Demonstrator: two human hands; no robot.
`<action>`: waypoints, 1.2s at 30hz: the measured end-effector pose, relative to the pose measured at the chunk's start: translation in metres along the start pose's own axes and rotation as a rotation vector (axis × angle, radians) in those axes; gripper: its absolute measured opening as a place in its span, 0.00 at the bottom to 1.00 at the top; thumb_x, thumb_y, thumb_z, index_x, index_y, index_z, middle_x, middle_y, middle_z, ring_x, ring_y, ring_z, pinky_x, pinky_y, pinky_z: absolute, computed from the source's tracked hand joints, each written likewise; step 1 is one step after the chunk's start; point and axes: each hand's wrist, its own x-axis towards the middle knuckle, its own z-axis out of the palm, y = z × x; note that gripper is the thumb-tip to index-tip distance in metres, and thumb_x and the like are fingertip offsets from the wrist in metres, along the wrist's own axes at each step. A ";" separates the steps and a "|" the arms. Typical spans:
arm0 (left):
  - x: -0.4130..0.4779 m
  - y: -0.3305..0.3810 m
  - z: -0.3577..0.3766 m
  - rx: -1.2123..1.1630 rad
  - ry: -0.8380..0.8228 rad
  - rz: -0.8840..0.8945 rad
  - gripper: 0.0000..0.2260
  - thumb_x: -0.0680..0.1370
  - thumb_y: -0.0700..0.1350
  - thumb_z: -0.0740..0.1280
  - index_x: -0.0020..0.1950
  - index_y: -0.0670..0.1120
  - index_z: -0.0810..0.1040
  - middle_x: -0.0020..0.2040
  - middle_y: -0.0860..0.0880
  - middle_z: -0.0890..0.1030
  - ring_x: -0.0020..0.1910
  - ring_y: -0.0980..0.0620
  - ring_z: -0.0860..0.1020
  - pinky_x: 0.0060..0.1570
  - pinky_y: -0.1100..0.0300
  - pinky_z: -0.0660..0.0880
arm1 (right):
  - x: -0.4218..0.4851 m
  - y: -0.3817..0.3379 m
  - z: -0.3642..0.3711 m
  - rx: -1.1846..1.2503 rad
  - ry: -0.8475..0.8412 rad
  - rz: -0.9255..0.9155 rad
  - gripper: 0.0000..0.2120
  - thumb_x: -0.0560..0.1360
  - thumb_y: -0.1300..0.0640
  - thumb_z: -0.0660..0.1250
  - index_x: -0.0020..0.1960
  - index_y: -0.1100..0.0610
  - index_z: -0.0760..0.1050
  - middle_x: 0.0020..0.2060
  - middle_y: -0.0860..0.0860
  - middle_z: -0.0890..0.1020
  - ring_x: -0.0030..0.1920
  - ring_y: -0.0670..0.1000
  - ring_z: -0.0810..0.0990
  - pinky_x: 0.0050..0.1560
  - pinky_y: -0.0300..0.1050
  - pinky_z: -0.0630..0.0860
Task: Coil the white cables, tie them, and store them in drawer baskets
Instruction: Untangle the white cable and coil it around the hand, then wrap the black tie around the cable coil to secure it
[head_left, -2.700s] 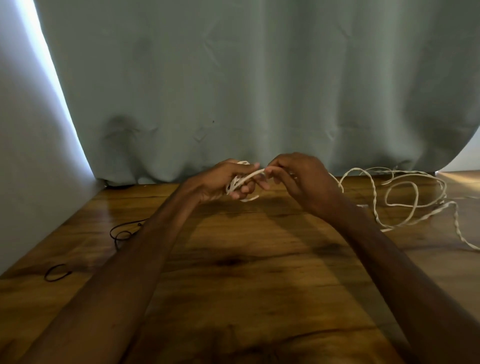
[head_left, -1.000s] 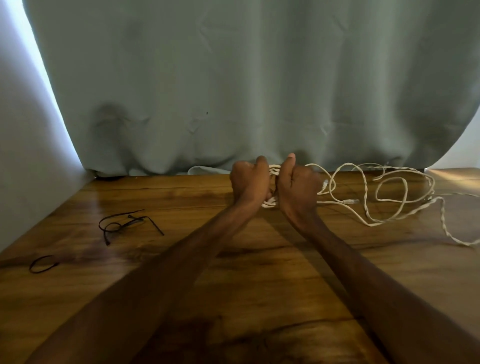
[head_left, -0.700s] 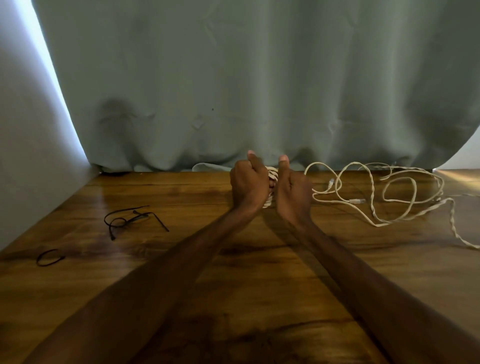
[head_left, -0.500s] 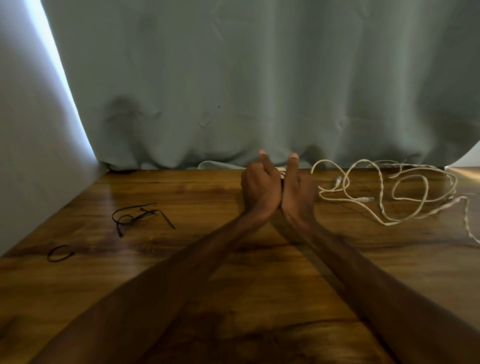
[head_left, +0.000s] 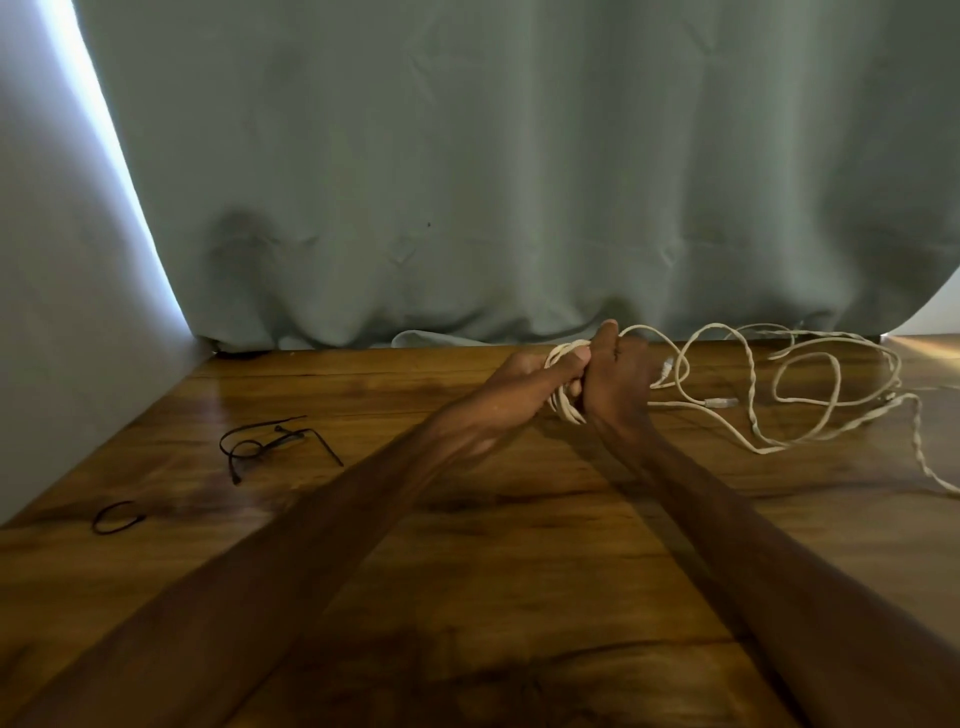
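Observation:
A small coil of white cable (head_left: 563, 408) is held just above the wooden table (head_left: 467, 571), near its far edge. My left hand (head_left: 535, 371) grips the coil from the left, its fingers curled round the loops. Pressed against it from the right, my right hand (head_left: 618, 379) also grips the coil, thumb up. From the coil a strand of the same cable arcs over my right hand and runs to the loose white cables (head_left: 810, 395), which lie tangled on the table to the right. No drawer baskets are in view.
Black cable ties (head_left: 265, 444) lie on the table at the left, and a single looped black tie (head_left: 117, 517) nearer the left edge. A grey-green curtain (head_left: 467, 182) hangs behind the table. A pale wall (head_left: 62, 338) closes off the left side.
My hands first held the coil side by side with thumbs up. Now the left hand has turned over the coil, and more of the white loops show between the hands.

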 end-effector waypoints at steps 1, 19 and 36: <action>-0.003 -0.002 -0.004 -0.017 -0.008 -0.007 0.15 0.85 0.52 0.63 0.45 0.44 0.79 0.37 0.49 0.80 0.34 0.58 0.79 0.36 0.70 0.74 | -0.001 0.001 0.003 0.036 -0.015 0.013 0.28 0.85 0.57 0.55 0.26 0.54 0.63 0.24 0.54 0.72 0.28 0.55 0.71 0.37 0.52 0.64; -0.069 -0.047 -0.094 0.000 0.268 -0.047 0.15 0.86 0.49 0.59 0.45 0.44 0.79 0.34 0.51 0.79 0.39 0.52 0.79 0.45 0.58 0.75 | -0.069 -0.025 0.054 0.432 -0.836 0.350 0.26 0.85 0.42 0.54 0.51 0.58 0.85 0.47 0.61 0.87 0.51 0.62 0.87 0.46 0.55 0.81; -0.072 -0.022 -0.205 0.069 0.653 -0.021 0.17 0.87 0.48 0.57 0.40 0.47 0.75 0.25 0.56 0.74 0.26 0.58 0.72 0.29 0.66 0.67 | -0.118 -0.079 0.126 -0.077 -0.965 -0.240 0.11 0.76 0.52 0.73 0.41 0.59 0.85 0.33 0.54 0.86 0.32 0.51 0.83 0.34 0.46 0.78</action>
